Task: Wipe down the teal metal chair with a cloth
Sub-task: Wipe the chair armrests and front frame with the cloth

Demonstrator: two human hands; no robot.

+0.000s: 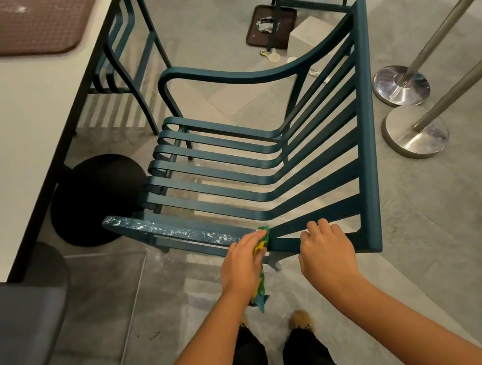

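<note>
**A:** Where's the chair (369, 130)?

**B:** It's standing on the floor (433, 246) right in front of me, with its seat facing the bench (5, 140). I'm working on the near arm (177, 228). My left hand (241, 264) has its fingers curled over the cloth (265, 232), pressing it onto the arm close to the back. My right hand (326, 251) has its fingers (319, 226) wrapped round the frame just beside it, bracing.

**A:** What worries you?

**B:** White specks (210, 234) cover the arm from the cloth out to its far tip. If I wipe that way with a wadded cloth, I'd probably just plough them along and drop them onto the slats or the floor. I can't tell from here whether they're dry crumbs or stuck on. If they're stuck, a light pass would only smear them.

**A:** Anything else?

**B:** The cloth's tail hangs below my wrist, near the bracket under the arm. It could snag there and pull out of my hand. A hard push could also slide the chair toward the bench's black base (100, 198). And if my right hand lets go, nothing holds it steady.
</note>
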